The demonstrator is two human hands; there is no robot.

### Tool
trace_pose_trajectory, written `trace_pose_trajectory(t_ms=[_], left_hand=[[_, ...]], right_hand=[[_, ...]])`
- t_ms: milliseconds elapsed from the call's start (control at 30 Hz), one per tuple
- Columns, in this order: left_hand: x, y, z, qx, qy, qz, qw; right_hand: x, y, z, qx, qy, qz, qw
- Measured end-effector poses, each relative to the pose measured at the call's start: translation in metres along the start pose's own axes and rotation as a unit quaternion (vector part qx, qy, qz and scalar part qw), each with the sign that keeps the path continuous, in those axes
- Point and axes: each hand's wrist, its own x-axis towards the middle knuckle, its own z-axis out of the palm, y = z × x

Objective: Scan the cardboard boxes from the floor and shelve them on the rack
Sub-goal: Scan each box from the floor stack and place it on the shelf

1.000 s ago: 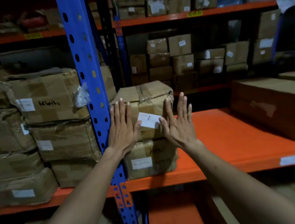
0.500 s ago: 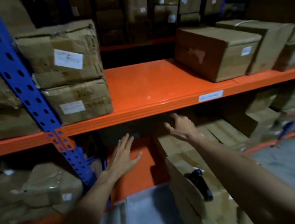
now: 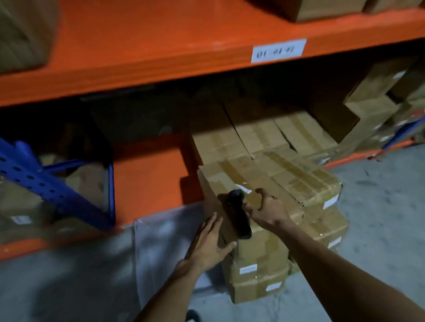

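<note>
Several taped cardboard boxes are stacked on the grey floor in front of the rack. On the top box (image 3: 290,179) lies a black handheld scanner (image 3: 238,217). My right hand (image 3: 267,210) is curled right beside the scanner, thumb against its handle and fingers bent over the box top. My left hand (image 3: 208,243) lies flat, fingers straight, against the left side of the same box. A lower box (image 3: 258,280) in the stack shows white labels. The orange rack shelf (image 3: 169,36) runs across above.
A blue upright (image 3: 28,177) stands at the left. More boxes (image 3: 255,136) fill the orange bottom shelf (image 3: 148,176) behind the stack, and others sit on the upper shelf. A white shelf label (image 3: 277,51) is on the beam. Clear plastic sheet (image 3: 162,242) lies on the floor.
My view dropped from the shelf to the floor stack. Both hands left the shelved box and came down; the right reached the scanner and the left landed on the top box's side.
</note>
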Motion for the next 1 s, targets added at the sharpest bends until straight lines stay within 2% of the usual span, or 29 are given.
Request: trace_pose_trajectory(t_ms=[100, 267, 367, 400, 533, 667, 833, 933, 1000], left_hand=[[0.036, -0.007, 0.031, -0.030, -0.034, 0.026, 0.999], [0.054, -0.036, 0.078, 0.065, -0.002, 0.021, 0.998], [0.060, -0.042, 0.088, 0.009, 0.012, 0.068, 0.998], [0.064, -0.045, 0.089, 0.019, 0.010, 0.093, 0.995], [0.067, -0.043, 0.083, 0.046, 0.003, 0.107, 0.993], [0.075, -0.026, 0.081, 0.110, -0.035, 0.088, 0.989], [0.091, -0.006, 0.104, 0.084, -0.086, 0.028, 0.992], [0.087, -0.002, 0.120, 0.140, -0.049, 0.023, 0.989], [0.087, -0.002, 0.121, 0.208, -0.013, 0.069, 0.976]], right_hand=[[0.040, 0.009, 0.032, 0.034, -0.005, 0.004, 0.999], [0.084, 0.019, 0.077, 0.046, -0.018, 0.019, 0.999], [0.088, 0.027, 0.086, 0.072, -0.010, 0.016, 0.997], [0.086, 0.029, 0.085, 0.093, -0.002, 0.018, 0.996], [0.060, 0.042, 0.064, 0.201, 0.044, 0.016, 0.978], [0.020, 0.072, 0.029, 0.299, 0.068, 0.001, 0.952], [-0.019, 0.118, 0.015, 0.349, 0.117, 0.021, 0.929], [-0.036, 0.145, 0.022, 0.337, 0.168, 0.043, 0.925], [-0.042, 0.163, 0.029, 0.329, 0.198, 0.055, 0.922]])
